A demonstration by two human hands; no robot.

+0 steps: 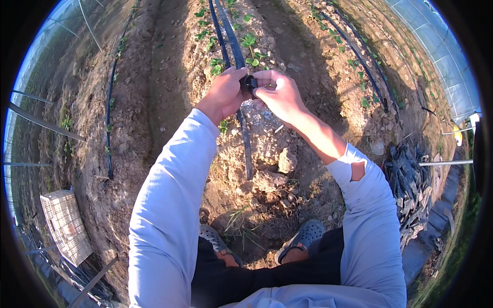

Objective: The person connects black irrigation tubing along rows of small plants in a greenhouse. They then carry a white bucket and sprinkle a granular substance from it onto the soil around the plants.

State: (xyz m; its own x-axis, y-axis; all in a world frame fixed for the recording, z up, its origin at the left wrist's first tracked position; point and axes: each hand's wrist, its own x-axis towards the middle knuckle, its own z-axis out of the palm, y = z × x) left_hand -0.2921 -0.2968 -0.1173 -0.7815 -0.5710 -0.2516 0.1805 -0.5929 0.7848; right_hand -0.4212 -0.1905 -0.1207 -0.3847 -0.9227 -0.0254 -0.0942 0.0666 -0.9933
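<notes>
Above the raised soil bed, my left hand (pixel 223 94) grips the near end of a black drip irrigation tape (pixel 232 40). My right hand (pixel 281 94) pinches a black ring-like plastic fitting (pixel 250 83) at that end, thumb below and fingers above. The fingers partly cover the joint, so how far the fitting sits on the tape cannot be told. A second, narrower black tape (pixel 219 32) runs alongside. A length of black tape (pixel 245 144) shows below my left hand and lies on the soil, its loose end towards my feet.
Young green plants (pixel 249 40) grow along the bed. More drip tapes lie on the left bed (pixel 111 92) and right bed (pixel 358 54). A pale plastic crate (pixel 66 227) stands at lower left. Crumpled black plastic film (pixel 408 184) is heaped at right. Soil clods (pixel 287 161) lie before my clogs (pixel 308 235).
</notes>
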